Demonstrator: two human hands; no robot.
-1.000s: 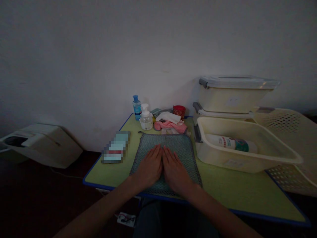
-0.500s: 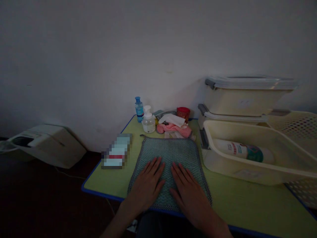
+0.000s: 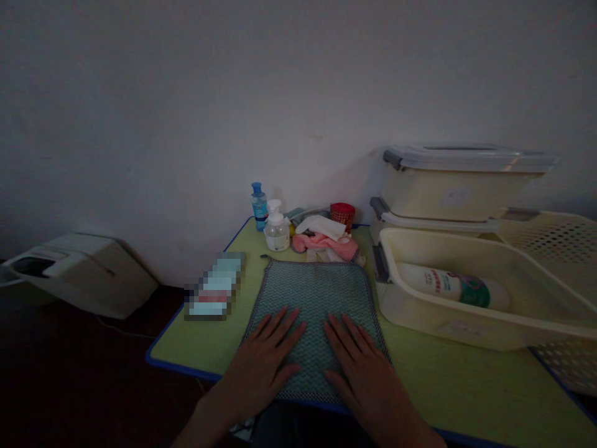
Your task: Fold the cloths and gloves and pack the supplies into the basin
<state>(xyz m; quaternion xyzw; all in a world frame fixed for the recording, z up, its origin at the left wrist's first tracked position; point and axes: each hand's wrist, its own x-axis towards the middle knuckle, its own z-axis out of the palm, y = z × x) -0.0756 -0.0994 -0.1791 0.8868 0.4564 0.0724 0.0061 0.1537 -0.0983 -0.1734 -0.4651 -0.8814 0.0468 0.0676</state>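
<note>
A teal woven cleaning cloth (image 3: 317, 286) with a dark checked border lies spread flat on the yellow-green table (image 3: 186, 348), a small loop at its far left corner. My left hand (image 3: 263, 358) rests palm down on its near left part, fingers spread. On the near right part, my right hand (image 3: 361, 364) also lies flat with its fingers apart. Neither hand grips anything. Between the two hands a strip of cloth shows, and the near corners are partly hidden under my hands and wrists.
Behind the cloth stand a blue bottle (image 3: 259, 206), a clear pump bottle (image 3: 277, 231), crumpled pink cloth (image 3: 326, 244) and a red woven basket (image 3: 342, 216). A blurred-out flat object (image 3: 215, 287) lies left. Right are a cream bin (image 3: 429, 320) holding a white bottle (image 3: 433, 281) and stacked lidded boxes (image 3: 438, 190).
Both hands have slid a little toward me over the cloth, and their fingers have spread wider. The cloth stays flat. The whole view has shifted slightly.
</note>
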